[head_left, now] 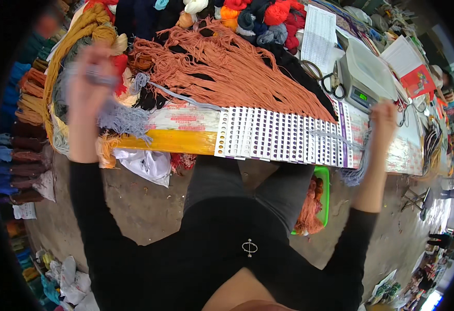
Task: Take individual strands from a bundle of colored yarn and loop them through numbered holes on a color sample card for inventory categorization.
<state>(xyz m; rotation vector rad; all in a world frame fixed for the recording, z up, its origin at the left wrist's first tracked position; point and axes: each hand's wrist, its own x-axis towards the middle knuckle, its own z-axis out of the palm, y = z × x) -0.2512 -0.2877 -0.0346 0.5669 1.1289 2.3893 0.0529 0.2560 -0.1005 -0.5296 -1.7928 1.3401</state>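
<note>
My left hand [93,70] is raised over the left end of the table, smeared by motion, with a blurred greyish patch around its fingers; what it holds, if anything, does not show. Just below it lies a loose heap of grey-blue yarn [126,122]. My right hand [384,115] is closed near the digital scale's [362,97] front corner; anything inside it is hidden. Grey yarn [360,160] hangs over the table edge beside my right wrist. Between my hands, overlapping white cards with rows of punched holes [268,136] lie along the front edge, with grey strands across them.
Salmon-orange yarn [227,65] spreads behind the cards. Black-handled scissors [333,85] lie left of the scale. Coloured yarn balls [276,13] line the back, and mustard skeins [56,67] the left. Below the table stands a green basket [324,199] with yarn, and a white bag [146,166].
</note>
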